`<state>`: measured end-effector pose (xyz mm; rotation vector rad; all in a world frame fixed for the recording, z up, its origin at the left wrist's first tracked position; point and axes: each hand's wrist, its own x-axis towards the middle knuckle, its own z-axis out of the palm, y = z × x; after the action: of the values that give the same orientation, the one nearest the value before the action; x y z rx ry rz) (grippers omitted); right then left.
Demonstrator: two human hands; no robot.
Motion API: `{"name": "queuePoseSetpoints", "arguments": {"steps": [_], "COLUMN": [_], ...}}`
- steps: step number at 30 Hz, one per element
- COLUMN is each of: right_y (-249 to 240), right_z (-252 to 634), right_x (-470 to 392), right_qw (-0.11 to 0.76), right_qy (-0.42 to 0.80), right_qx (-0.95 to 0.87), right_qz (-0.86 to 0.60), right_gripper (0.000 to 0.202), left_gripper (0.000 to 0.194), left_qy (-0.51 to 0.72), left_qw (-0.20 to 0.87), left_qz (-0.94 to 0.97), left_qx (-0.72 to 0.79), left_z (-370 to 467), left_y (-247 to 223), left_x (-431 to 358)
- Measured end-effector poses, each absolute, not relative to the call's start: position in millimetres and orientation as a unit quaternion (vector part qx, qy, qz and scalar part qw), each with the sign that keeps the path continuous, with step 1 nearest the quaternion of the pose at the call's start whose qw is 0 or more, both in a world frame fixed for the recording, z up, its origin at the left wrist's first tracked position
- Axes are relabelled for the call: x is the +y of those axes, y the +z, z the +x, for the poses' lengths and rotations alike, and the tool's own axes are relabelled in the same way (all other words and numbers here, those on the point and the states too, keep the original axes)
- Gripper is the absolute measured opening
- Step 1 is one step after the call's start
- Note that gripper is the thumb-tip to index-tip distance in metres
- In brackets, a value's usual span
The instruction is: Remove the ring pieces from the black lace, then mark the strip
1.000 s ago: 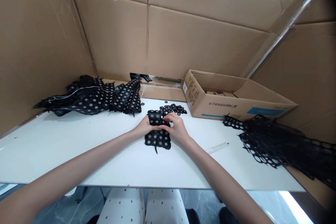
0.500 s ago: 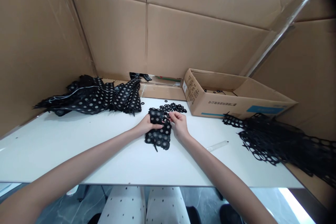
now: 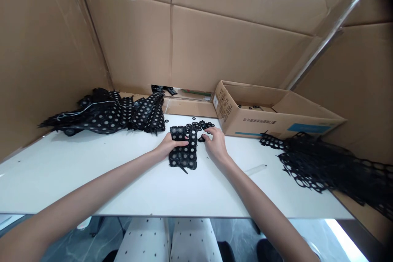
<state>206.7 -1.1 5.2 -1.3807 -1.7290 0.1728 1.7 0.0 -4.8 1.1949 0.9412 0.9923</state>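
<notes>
My left hand grips the left edge of a black rubber sheet patterned with rows of round rings, its thumb lying across the top. The sheet is roughly rectangular, with ragged edges and a thin strip hanging off its lower side. To the right of it, my right hand has thumb and index finger apart. Small black rings lie at its fingertips, and I see nothing held between them. Behind both hands is a loose pile of black rings on the white table.
A bunched heap of black perforated sheets lies back left. An open cardboard box with several rings inside stands back right. Black ring-hole netting hangs over the right edge. A clear pen-like tool lies nearby. Cardboard walls enclose the table.
My right hand has moved off the sheet to the right, its fingers parting beside small black rings. The sheet has shifted slightly left and lies flatter, with my left hand still on it.
</notes>
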Motion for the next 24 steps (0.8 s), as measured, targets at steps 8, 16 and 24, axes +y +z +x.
{"name": "queuePoseSetpoints", "arguments": {"steps": [8,16,24], "right_y": [12.3,10.4,8.9], "right_z": [189.9,185.1,178.6], "right_x": [-17.4,-21.7,-26.1], "right_qw": [0.444,0.436,0.377], "right_qy": [0.214,0.168,0.085], "right_qx": [-0.766,-0.773,-0.816], "right_qz": [-0.413,-0.429,-0.429], "right_gripper": [0.035,0.022,0.041], "left_gripper": [0.040,0.039,0.036], "left_qy": [0.425,0.430,0.431], "left_qw": [0.616,0.544,0.545], "left_qz": [0.546,0.606,0.601], "left_qx": [0.375,0.389,0.395], "left_z": [-0.5,4.8,5.0], "left_y": [-5.0,-3.6,-6.7], "left_x": [0.1,-1.4,-2.7]}}
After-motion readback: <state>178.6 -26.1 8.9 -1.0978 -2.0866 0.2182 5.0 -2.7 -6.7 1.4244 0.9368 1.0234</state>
